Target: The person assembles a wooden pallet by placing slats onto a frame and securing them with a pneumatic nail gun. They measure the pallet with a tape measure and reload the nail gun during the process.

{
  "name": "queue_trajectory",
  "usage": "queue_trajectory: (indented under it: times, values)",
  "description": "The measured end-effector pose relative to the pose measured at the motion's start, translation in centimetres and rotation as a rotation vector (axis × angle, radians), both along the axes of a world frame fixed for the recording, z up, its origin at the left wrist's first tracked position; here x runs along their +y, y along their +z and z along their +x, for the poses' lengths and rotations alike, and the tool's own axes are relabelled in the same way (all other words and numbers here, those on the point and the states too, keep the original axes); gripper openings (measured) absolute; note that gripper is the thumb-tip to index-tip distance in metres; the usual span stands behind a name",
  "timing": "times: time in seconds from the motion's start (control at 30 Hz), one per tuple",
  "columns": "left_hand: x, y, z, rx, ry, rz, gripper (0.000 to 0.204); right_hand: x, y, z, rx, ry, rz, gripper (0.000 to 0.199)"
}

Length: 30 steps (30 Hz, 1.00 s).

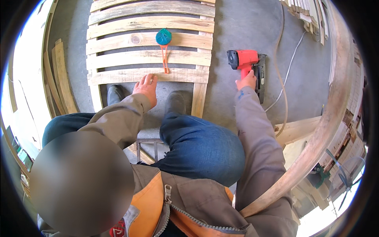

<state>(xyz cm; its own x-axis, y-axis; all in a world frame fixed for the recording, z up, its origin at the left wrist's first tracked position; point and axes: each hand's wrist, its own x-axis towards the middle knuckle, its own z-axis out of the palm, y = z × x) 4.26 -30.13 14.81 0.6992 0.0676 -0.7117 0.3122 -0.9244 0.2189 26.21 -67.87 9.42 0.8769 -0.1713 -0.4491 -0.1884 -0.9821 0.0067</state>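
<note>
My right hand (246,81) is wrapped round the handle of a red and black nail gun (247,58), held right of a slatted wooden frame. My left hand (147,90) rests with its fingers laid on the nearest slat (114,76) of that frame, thumb a little apart. Several pale slats lie crosswise over two side rails (199,96), with gaps between them. On the slats just beyond my left hand lies a round teal tape measure (164,36) with an orange loop strap (166,61).
Loose boards (63,77) lie on the left. A tan hose (279,67) and a white cable (291,61) run over the grey floor at right. A long wooden pole (335,98) crosses the right side, with stacked wood (306,12) beyond. My boots (175,103) are at the frame's near end.
</note>
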Motion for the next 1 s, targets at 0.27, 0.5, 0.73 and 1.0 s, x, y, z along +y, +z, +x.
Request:
queue_trajectory:
  times: [0.27, 0.5, 0.73, 1.0]
  values:
    - [0.3, 0.8, 0.8, 0.019, 0.026, -0.057, 0.074, 0.4, -0.9, 0.8, 0.003, -0.089, -0.050, 0.095]
    - [0.0, 1.0, 1.0, 0.064, 0.031, -0.029, 0.077, 1.3, 0.8, 0.9, 0.030, -0.111, 0.020, 0.075]
    - [-0.4, 0.1, 0.7, 0.041, 0.058, -0.017, 0.083, -2.4, 7.6, 2.3, 0.118, 0.004, 0.069, 0.071]
    - [0.1, 0.7, 0.1, 0.025, 0.064, -0.018, 0.080, 1.3, 16.1, -3.8, 0.377, -0.097, 0.575, 0.034]
